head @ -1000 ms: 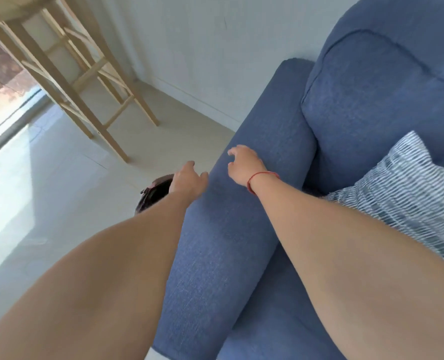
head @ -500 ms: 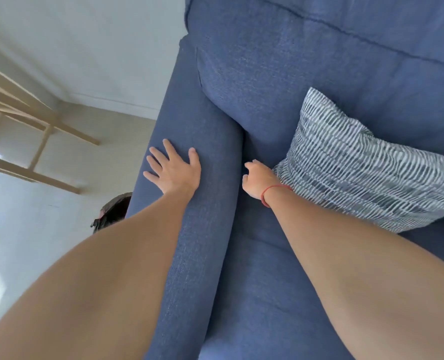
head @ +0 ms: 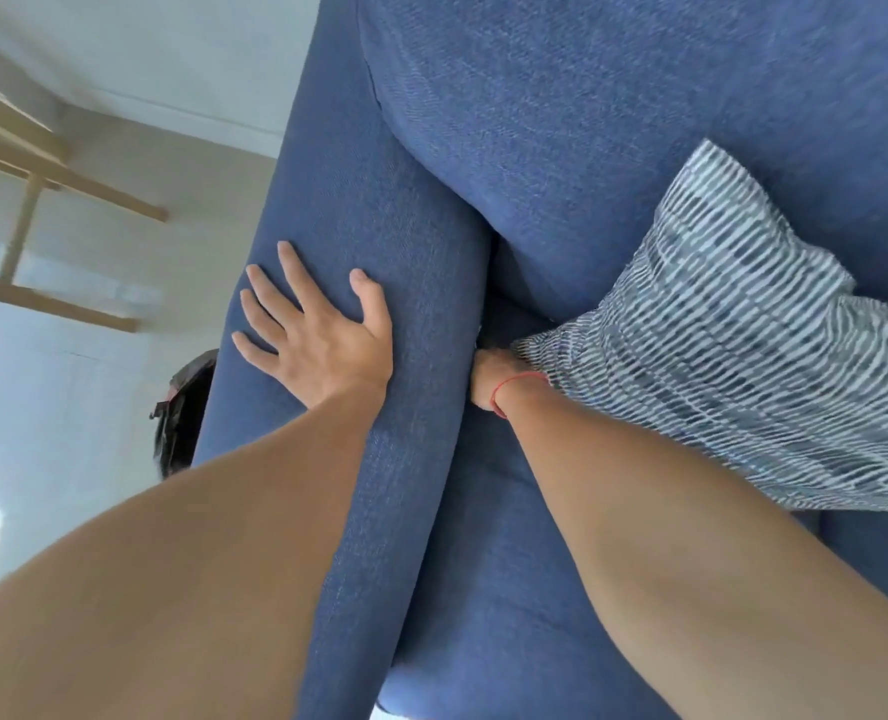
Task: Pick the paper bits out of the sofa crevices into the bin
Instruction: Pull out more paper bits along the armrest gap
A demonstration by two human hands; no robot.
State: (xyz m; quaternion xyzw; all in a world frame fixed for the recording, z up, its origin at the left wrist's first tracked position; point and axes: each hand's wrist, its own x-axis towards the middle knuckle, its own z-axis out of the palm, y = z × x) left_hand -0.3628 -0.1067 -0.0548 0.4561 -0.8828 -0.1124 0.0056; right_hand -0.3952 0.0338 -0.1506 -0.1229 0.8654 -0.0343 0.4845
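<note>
My left hand [head: 317, 335] lies flat with fingers spread on top of the blue sofa's armrest [head: 379, 226]. My right hand [head: 491, 376], with a red string at the wrist, is pushed down into the crevice between the armrest and the seat cushion [head: 483, 589]. Its fingers are hidden in the gap, so whether they hold anything cannot be seen. No paper bits show. A dark bin [head: 182, 407] stands on the floor left of the armrest, mostly hidden behind it and my left forearm.
A blue-and-white striped pillow [head: 733, 345] leans on the seat right beside my right wrist. The sofa back cushion [head: 613, 122] rises behind. A wooden stool's legs [head: 41, 200] stand on the pale floor at the left, near the white wall.
My left hand came off the bin side and settled flat on the armrest. My right hand went from the armrest top down into the crevice, fingers now buried. The view swung right.
</note>
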